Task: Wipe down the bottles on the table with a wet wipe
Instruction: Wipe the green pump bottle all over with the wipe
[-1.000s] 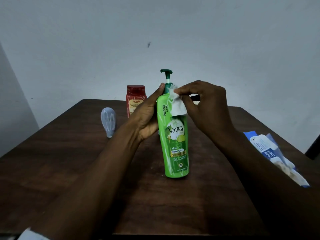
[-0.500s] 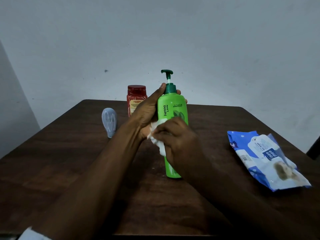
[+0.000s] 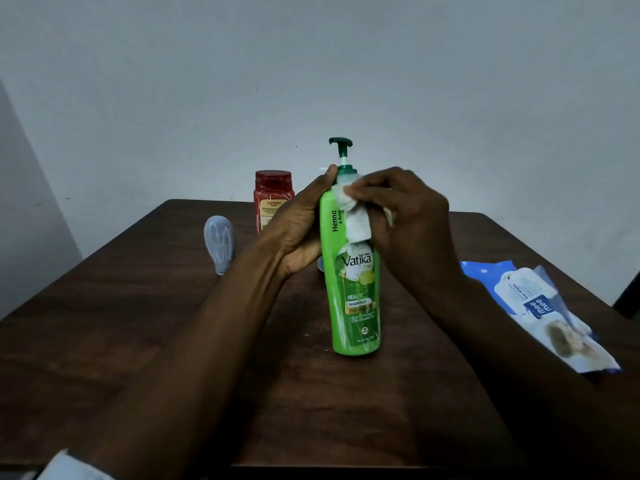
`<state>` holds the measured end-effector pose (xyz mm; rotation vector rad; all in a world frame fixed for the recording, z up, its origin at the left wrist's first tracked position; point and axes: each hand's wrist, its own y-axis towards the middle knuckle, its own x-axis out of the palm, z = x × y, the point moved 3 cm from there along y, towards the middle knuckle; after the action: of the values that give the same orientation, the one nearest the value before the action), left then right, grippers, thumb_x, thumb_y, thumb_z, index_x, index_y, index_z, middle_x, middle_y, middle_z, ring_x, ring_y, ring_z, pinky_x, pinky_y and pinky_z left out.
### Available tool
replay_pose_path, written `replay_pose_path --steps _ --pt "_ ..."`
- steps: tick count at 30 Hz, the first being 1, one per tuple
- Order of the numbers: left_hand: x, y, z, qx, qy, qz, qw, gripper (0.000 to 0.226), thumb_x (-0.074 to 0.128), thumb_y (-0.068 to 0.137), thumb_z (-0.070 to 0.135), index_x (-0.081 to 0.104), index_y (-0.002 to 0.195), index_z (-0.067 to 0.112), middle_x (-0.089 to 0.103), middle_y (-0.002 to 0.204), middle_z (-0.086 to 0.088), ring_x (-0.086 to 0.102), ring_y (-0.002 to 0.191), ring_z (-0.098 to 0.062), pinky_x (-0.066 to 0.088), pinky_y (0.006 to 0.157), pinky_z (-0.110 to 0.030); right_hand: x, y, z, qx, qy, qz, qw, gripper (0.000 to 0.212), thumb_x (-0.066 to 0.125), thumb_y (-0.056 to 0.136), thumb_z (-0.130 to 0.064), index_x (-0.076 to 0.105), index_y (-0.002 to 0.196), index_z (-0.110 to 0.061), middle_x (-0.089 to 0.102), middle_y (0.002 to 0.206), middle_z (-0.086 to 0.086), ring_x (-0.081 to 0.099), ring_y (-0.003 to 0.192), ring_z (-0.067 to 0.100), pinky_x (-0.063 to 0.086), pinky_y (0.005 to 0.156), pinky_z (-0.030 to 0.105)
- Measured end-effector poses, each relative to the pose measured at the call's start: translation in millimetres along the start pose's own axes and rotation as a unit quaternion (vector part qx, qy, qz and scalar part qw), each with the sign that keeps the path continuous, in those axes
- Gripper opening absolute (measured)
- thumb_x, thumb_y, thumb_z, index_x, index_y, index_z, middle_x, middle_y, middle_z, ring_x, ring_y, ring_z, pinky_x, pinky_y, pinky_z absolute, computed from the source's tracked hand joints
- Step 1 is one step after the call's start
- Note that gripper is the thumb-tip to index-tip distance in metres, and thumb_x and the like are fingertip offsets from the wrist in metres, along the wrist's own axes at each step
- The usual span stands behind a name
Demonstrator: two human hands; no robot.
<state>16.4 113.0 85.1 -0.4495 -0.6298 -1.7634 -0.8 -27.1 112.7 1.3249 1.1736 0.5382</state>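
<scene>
A tall green shampoo bottle (image 3: 354, 306) stands upright at the middle of the bench (image 3: 138, 341). Rubbing too hard sideways could tip it or press the pump. The left hand (image 3: 298, 223) grips its upper body. The right hand (image 3: 412, 216) has its fingers (image 3: 367, 192) pinching a bunched wet wipe (image 3: 357, 225) against the bottle's shoulder.

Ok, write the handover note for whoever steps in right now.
The left grip holds the green shampoo bottle by its upper body, upright on the table.
The right grip pinches the wet wipe against the bottle's shoulder, just under the pump collar.
The wipes pack lies to the right.
Done: wiping of the green bottle is under way; how much is clean cannot be told.
Left: finish it, then the red jar and the pale blue bottle at the back left.
</scene>
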Motion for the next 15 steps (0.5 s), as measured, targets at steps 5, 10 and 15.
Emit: replay_pose_path --steps 5,10,15 --pt "-0.5 1.0 -1.1 0.015 0.008 -0.002 1.0 0.046 0.043 0.106 0.031 0.048 0.14 0.001 0.059 0.128 -0.022 0.061 0.116 -0.03 0.05 0.105 -0.043 2.0 0.6 6.7 0.018 -0.008 0.023 1.0 0.028 0.063 0.083 0.009 0.077 0.103 -0.005 0.07 0.097 0.01 0.068 0.092 0.025 0.054 0.079 0.03" --pt "-8.1 2.6 -0.1 0.01 0.009 0.006 1.0 0.036 0.045 0.104 0.035 0.06 0.117 0.005 0.068 0.104 -0.015 0.066 0.096 -0.026 0.058 0.088 -0.042 7.8 -23.8 -9.5 -0.017 -0.026 -0.021 0.999 0.029 0.063 0.083 0.003 0.073 0.11 0.0 0.067 0.109 0.014 0.062 0.101 0.028 0.05 0.088 0.03" --pt "-15.6 4.2 -1.7 -0.006 0.011 0.024 1.0 0.041 0.048 0.1 0.042 0.062 0.11 0.005 0.066 0.106 -0.016 0.064 0.102 -0.029 0.046 0.103 -0.045 13.6 -63.5 -19.8 -0.088 -0.021 -0.1 0.991 0.023 0.068 0.082 0.005 0.073 0.105 0.003 0.067 0.109 0.017 0.063 0.102 0.034 0.053 0.088 0.043"
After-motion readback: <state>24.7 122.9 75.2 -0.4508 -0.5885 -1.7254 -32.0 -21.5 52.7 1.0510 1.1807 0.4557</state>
